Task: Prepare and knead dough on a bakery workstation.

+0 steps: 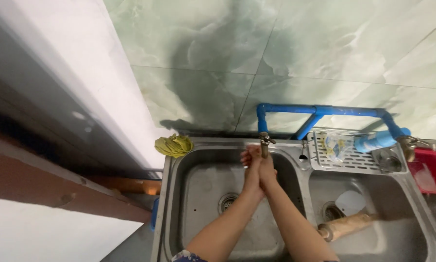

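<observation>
A steel double sink (175, 194) sits below a wall of pale green marbled tiles (325, 43), with a blue pipe (320, 110) running along it. A yellow cloth (173, 145) lies on the sink's back left corner; a wire rack (346, 156) spans the right basin, where a wooden rolling pin (346, 225) rests. Over the left basin, the left hand (251, 167) and right hand (266, 171) are pressed together under the brass tap (264, 141), seemingly holding nothing, though the fingers blur.
</observation>
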